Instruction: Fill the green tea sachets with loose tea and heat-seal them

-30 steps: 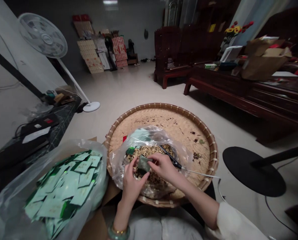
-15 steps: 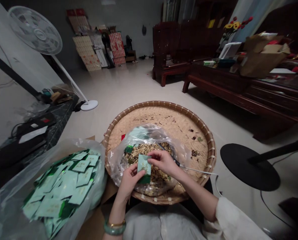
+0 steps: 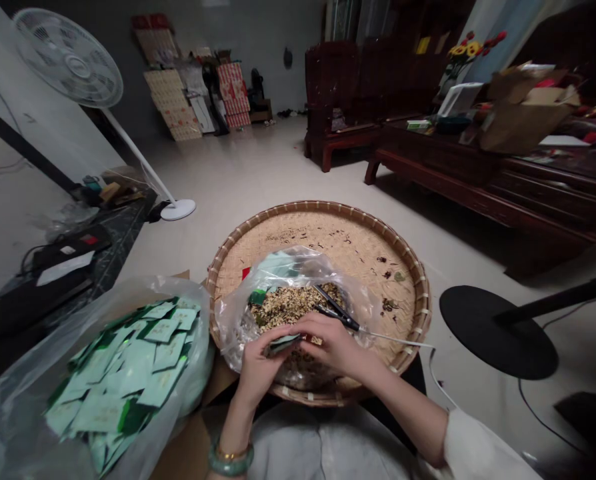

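Observation:
Both my left hand (image 3: 261, 368) and my right hand (image 3: 332, 343) pinch a small pale green sachet (image 3: 283, 344), held nearly edge-on above a clear plastic bag (image 3: 288, 267). That bag lies open on a round woven bamboo tray (image 3: 363, 243) and holds a loose mix of dried brown and cream bits (image 3: 291, 307). Just beyond my right hand lies a black plier-like tool (image 3: 335, 313) with a white cord (image 3: 398, 340). Many similar sachets (image 3: 123, 363) fill a large clear bag to my left.
A cardboard box (image 3: 188, 433) lies beneath the sachet bag and tray edge. A black round fan base (image 3: 493, 331) stands on the floor to the right. A dark cluttered table (image 3: 78, 260) is at left, with carved wooden furniture (image 3: 453, 160) beyond.
The sachet has turned from showing its flat face to nearly edge-on between my fingers. My hands have drawn closer to the tool, and the view has shifted slightly.

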`<state>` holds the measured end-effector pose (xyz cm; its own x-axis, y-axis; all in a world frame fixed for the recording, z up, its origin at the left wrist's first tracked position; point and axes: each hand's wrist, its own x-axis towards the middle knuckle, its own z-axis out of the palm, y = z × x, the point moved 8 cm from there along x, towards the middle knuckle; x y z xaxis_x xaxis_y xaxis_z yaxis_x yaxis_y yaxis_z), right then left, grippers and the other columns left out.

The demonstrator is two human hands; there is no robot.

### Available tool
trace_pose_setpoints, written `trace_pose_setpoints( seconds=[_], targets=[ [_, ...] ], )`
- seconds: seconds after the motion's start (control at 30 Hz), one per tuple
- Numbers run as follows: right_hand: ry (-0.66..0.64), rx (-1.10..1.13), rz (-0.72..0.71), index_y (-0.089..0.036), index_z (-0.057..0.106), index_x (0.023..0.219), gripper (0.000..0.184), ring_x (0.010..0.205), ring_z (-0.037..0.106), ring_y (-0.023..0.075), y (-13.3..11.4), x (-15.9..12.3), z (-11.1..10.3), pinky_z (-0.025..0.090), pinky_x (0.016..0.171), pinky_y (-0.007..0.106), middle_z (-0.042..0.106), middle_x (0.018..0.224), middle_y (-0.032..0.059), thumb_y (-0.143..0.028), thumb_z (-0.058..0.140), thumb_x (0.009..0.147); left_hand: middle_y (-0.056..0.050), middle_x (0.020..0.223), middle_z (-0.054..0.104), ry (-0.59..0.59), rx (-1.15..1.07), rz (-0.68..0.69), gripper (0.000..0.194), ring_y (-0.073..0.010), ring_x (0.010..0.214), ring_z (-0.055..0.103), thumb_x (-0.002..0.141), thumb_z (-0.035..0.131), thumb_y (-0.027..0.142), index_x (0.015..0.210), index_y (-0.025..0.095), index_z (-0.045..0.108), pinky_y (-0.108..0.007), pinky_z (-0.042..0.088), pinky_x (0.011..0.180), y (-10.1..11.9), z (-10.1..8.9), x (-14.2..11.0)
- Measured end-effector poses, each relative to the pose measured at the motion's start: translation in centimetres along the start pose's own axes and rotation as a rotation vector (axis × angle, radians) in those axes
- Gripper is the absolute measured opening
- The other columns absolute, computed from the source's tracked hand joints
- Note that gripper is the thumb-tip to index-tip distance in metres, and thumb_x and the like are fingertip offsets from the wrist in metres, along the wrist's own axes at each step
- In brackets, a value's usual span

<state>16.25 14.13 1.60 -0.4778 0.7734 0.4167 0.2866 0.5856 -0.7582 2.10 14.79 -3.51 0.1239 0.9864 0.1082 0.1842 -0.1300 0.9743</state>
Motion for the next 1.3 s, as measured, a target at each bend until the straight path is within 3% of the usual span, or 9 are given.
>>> trace_pose_setpoints(
  seconds=[0.17,0.3,0.5,0.67,0.77,0.87,1.03,1.17,1.3],
  targets=[
    [0.058,0.058,0.267,-0.017,0.069,0.08,0.007,0.07,0.061,0.0149,3.2,0.2,0.5,0.045,0.065,0.024,0.067,0.075,0.003,-0.017,0.062,0.08,-0.003,0.074,0.072,0.025,-0.052,-0.197,0.024,-0.0186,0.071,0.063,0.07,0.069,0.036,0.079,0.014,0.073,-0.027,0.049,0.069,-1.3,0.1,0.1],
    [0.066,0.202,0.493,-0.015,0.066,0.066,0.014,0.056,0.053,0.0111,5.9,0.3,1.6,0.038,0.052,0.02,0.061,0.06,-0.0016,-0.026,0.066,0.076,0.0,0.059,0.064,0.04,-0.232,-0.347,0.035,-0.0122,0.056,0.053,0.065,0.073,0.047,0.066,0.012,0.069,-0.022,0.042,0.055,-3.2,0.6,0.3],
    [0.086,0.48,0.703,-0.016,0.059,0.063,0.028,0.041,0.05,0.0105,8.6,0.1,3.3,0.037,0.041,0.021,0.053,0.047,-0.0042,-0.041,0.069,0.068,-0.003,0.065,0.068,0.021,-0.432,-0.47,0.043,-0.0141,0.058,0.059,0.058,0.08,0.045,0.081,0.011,0.071,-0.024,0.046,0.06,-3.9,1.9,0.6],
    [0.097,0.543,0.694,-0.016,0.059,0.064,0.03,0.04,0.052,0.0115,9.0,0.4,3.5,0.04,0.041,0.022,0.054,0.048,-0.0038,-0.044,0.068,0.067,-0.007,0.073,0.072,-0.03,-0.461,-0.517,0.049,-0.0181,0.065,0.064,0.051,0.085,0.036,0.09,0.01,0.07,-0.028,0.049,0.066,-4.2,2.8,0.4],
    [0.122,0.368,0.612,-0.016,0.064,0.073,0.026,0.052,0.058,0.0144,9.0,0.5,1.8,0.046,0.052,0.026,0.063,0.061,0.0008,-0.041,0.059,0.079,-0.007,0.076,0.073,0.022,-0.457,-0.508,0.049,-0.0182,0.068,0.065,0.049,0.086,0.034,0.088,0.01,0.069,-0.027,0.049,0.067,-4.6,2.5,0.4],
    [0.196,-0.107,0.44,-0.018,0.067,0.094,0.021,0.087,0.062,0.0211,8.3,0.3,-1.6,0.049,0.079,0.034,0.068,0.091,0.0072,-0.031,0.053,0.087,-0.008,0.079,0.074,0.066,-0.455,-0.5,0.048,-0.0181,0.071,0.066,0.05,0.086,0.033,0.089,0.01,0.069,-0.028,0.05,0.071,-5.1,2.0,0.4],
    [-0.058,-0.73,0.536,-0.012,0.048,0.13,0.052,0.11,0.051,0.0299,10.4,-0.8,-2.4,0.043,0.091,0.041,0.056,0.119,0.0184,-0.018,0.06,0.08,-0.01,0.082,0.074,0.123,-0.443,-0.51,0.05,-0.0188,0.072,0.066,0.049,0.086,0.036,0.087,0.009,0.069,-0.029,0.051,0.072,-5.6,1.3,0.4],
    [-0.192,-0.787,0.619,-0.008,0.041,0.134,0.06,0.112,0.05,0.0304,11.7,-0.7,-1.7,0.043,0.091,0.038,0.053,0.122,0.0208,-0.018,0.059,0.078,-0.01,0.081,0.074,0.115,-0.463,-0.513,0.05,-0.0187,0.072,0.066,0.048,0.087,0.037,0.086,0.009,0.07,-0.028,0.051,0.071,-5.1,1.4,0.4],
    [-0.221,-0.639,0.668,-0.007,0.045,0.128,0.061,0.108,0.053,0.0289,12.1,-0.6,-1.8,0.043,0.089,0.035,0.052,0.119,0.0206,-0.021,0.063,0.071,-0.008,0.077,0.074,0.088,-0.467,-0.52,0.05,-0.0184,0.07,0.066,0.05,0.085,0.039,0.088,0.01,0.071,-0.027,0.051,0.069,-4.4,1.3,0.3]
  ],
)
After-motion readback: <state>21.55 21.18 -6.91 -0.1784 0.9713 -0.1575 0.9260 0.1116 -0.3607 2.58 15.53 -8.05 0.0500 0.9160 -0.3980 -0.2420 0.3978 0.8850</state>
